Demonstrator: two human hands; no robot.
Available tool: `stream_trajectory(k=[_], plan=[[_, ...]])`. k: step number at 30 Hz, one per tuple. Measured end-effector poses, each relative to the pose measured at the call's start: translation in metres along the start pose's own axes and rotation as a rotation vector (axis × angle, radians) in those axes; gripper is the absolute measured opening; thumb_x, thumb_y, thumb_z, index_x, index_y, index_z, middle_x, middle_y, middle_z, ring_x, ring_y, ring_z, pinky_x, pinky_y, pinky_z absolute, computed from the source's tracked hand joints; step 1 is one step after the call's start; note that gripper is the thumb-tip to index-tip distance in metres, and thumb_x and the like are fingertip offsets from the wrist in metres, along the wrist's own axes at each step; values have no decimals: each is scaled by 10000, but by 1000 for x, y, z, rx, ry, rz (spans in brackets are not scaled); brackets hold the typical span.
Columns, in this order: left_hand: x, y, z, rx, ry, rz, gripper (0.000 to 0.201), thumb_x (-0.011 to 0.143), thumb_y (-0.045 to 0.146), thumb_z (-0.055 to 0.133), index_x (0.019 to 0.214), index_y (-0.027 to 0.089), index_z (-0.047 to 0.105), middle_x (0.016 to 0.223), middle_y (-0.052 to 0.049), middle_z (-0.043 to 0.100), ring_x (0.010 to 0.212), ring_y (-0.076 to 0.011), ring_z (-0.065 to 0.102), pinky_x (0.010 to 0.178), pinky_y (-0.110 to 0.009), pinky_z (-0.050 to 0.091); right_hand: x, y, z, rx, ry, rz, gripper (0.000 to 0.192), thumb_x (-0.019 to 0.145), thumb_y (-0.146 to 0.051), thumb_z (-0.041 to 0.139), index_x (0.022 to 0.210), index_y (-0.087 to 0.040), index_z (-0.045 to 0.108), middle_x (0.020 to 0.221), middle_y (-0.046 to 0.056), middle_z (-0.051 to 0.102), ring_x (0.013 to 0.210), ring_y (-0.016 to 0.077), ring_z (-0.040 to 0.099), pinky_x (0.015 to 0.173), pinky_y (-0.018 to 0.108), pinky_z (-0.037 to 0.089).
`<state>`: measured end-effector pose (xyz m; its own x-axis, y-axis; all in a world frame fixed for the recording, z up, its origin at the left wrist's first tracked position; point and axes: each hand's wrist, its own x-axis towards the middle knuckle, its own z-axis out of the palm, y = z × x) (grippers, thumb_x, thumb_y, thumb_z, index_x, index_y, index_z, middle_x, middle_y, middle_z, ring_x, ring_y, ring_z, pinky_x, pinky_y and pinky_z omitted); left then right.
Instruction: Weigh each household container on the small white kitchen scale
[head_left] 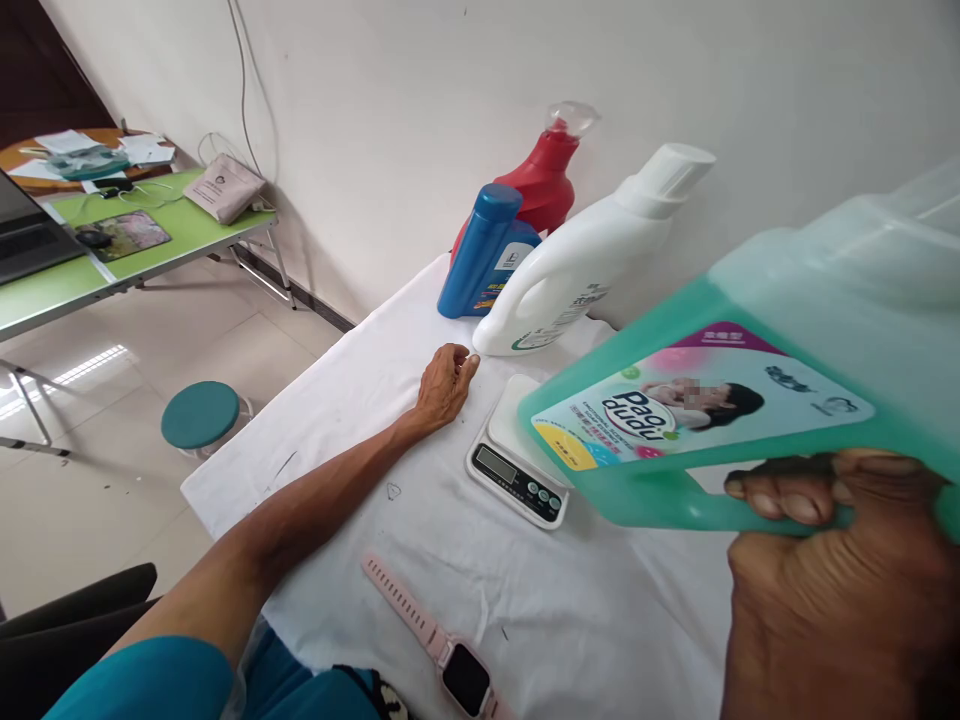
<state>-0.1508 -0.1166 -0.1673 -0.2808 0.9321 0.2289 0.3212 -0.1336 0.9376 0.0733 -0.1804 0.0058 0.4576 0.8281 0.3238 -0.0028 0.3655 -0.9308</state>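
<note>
My right hand (pixel 832 590) grips the handle of a large green detergent jug (pixel 750 360), held tilted in the air close to the camera, its bottom end over a small white kitchen scale (pixel 517 460). My left hand (pixel 444 385) rests on the white tablecloth (pixel 420 540), fingers loosely curled and holding nothing, just left of the scale and near the base of a white detergent bottle (pixel 585 265). Behind it stand a blue bottle (pixel 484 250) and a red bottle (pixel 544 175).
A pink smartwatch (pixel 442 645) lies on the cloth near the front edge. A teal round stool (pixel 201 415) stands on the tiled floor at left. A green folding table (pixel 112 250) with a laptop, papers and a pouch is farther left. The wall runs behind the bottles.
</note>
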Motion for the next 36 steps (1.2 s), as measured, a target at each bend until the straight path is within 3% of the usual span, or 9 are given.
stream_trajectory(k=[9,20,29,33,36], plan=[[1,0,0,21,-8,-8,192,1069,400,526,1048,215,570,1020,-82,702,846,-199,642,819,-368,520,11,22,13,90,33,20,267,538,-187,754,533,-218,489,495,-82,384,406,68,335,381,266,273],[0,-1,1,31,-12,0,207,1074,420,515,1054,220,566,1034,-77,700,854,-195,646,842,-368,521,10,27,25,80,61,40,365,503,-247,838,506,-227,474,453,-90,347,393,68,325,366,263,276],[0,-1,-1,12,-16,-5,203,1065,424,526,1046,226,563,1009,-66,684,868,-197,640,853,-355,505,9,30,24,75,5,0,385,531,-274,886,487,-208,509,472,-73,421,399,72,356,399,270,298],[1,1,-1,22,-16,-6,185,1053,402,544,1039,219,572,1045,-75,688,854,-193,637,856,-361,506,10,40,13,-10,-12,-46,346,589,-368,901,559,-202,599,534,-47,518,464,115,444,492,321,413],[1,2,-1,29,-20,-11,182,1049,394,548,1044,214,575,1062,-84,693,848,-193,637,850,-369,516,13,46,0,-103,-60,-128,329,661,-446,896,721,-180,712,695,-2,644,654,183,601,705,391,528]])
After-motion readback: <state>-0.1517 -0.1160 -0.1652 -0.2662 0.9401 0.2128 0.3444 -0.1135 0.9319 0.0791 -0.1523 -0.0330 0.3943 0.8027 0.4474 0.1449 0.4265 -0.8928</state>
